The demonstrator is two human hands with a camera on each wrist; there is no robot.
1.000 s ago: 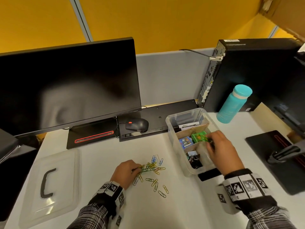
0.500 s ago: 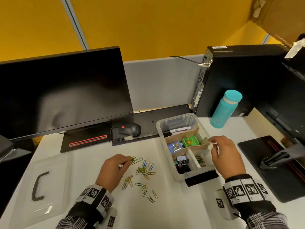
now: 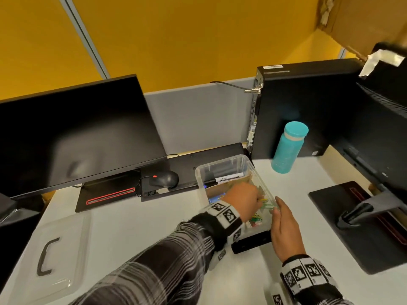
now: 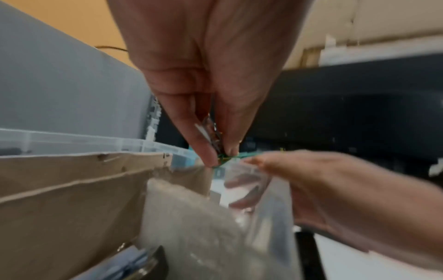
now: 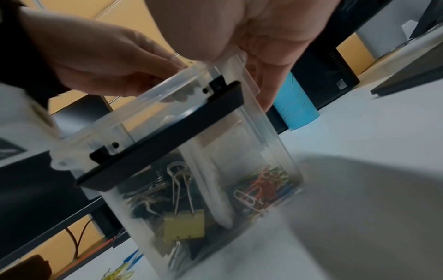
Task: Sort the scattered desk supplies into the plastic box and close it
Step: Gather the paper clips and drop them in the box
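The clear plastic box (image 3: 220, 167) stands open on the desk, with a marker (image 3: 228, 178) in its far compartment behind a cardboard divider (image 4: 72, 180). My left hand (image 3: 242, 201) hovers over the box's right side. Its thumb and fingertips (image 4: 206, 151) pinch a small bunch of paper clips (image 4: 221, 158). My right hand (image 3: 284, 225) holds the box's right rim, thumb on top and fingers outside the wall. Through the near wall I see binder clips (image 5: 184, 225) and coloured paper clips (image 5: 261, 183) in separate compartments. The clear lid (image 3: 55, 254) lies at the far left.
A few loose paper clips (image 5: 130, 260) lie on the desk left of the box; my left arm hides them in the head view. A teal bottle (image 3: 288, 148), PC tower (image 3: 297, 111), mouse (image 3: 164, 179), monitor (image 3: 72, 137) and a black stand base (image 3: 356, 225) surround the box.
My left hand has left the scattered clips on the desk and come over the box with clips pinched in it. My right hand has settled on the box's right rim.
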